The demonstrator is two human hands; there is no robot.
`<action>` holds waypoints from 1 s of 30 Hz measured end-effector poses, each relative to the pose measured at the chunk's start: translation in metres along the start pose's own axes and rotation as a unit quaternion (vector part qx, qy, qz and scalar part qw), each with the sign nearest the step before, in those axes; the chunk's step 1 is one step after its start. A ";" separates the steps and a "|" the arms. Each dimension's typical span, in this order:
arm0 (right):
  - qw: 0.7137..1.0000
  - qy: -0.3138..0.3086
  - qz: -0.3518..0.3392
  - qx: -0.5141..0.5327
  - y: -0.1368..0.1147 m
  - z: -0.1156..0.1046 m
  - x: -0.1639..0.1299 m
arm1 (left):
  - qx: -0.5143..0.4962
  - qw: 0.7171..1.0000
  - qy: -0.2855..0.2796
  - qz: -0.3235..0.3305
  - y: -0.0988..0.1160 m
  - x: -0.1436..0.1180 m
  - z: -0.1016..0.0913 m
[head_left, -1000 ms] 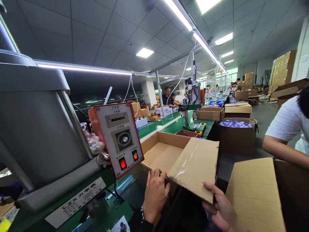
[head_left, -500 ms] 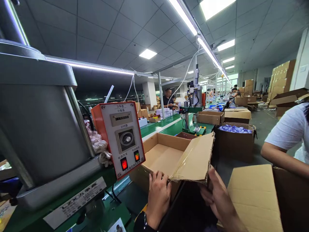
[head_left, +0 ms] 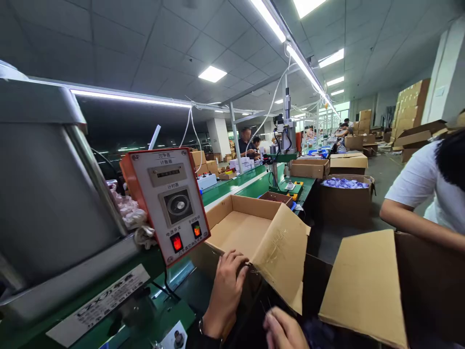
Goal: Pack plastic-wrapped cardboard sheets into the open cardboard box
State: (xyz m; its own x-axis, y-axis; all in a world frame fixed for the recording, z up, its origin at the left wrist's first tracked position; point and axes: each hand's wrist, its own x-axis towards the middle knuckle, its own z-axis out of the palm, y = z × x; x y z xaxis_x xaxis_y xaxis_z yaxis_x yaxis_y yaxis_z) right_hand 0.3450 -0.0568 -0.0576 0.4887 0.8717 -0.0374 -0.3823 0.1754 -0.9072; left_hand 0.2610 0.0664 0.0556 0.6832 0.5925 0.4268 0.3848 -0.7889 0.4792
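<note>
An open, shallow cardboard box (head_left: 214,213) stands on the line in front of me. My left hand (head_left: 227,291) is closed over its near edge, fingertips inside the rim. The box's taped flap (head_left: 281,247) hangs outward and down on the right side. Below the flap, at the bottom of the view, is my right hand (head_left: 285,332), apart from the box. Its fingers are pinched together, and a thin dark sliver shows at their tips, too small to name.
On the left stand a grey press (head_left: 47,184) and its orange control box (head_left: 169,203) with lit switches. Another cardboard flap (head_left: 365,286) rises at the right, beside a co-worker in a white shirt (head_left: 417,179). A carton of purple pieces (head_left: 345,182) and a smaller press (head_left: 286,131) stand beyond.
My right hand has let go of the flap and moved down and left. The flap has dropped outward. My left hand stays at the box edge. The view has shifted slightly.
</note>
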 end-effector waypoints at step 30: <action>0.990 0.091 0.053 0.097 -0.029 0.048 0.031 | 0.066 0.998 -0.009 0.005 0.010 0.003 0.020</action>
State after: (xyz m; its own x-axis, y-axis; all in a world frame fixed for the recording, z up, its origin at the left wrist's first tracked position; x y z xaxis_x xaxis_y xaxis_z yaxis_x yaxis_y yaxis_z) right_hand 0.3338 -0.0129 -0.0120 0.5648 0.7956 -0.2194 -0.5735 0.1873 -0.7975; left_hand 0.2796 0.0568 0.0462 0.6981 0.5830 0.4157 0.4557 -0.8096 0.3700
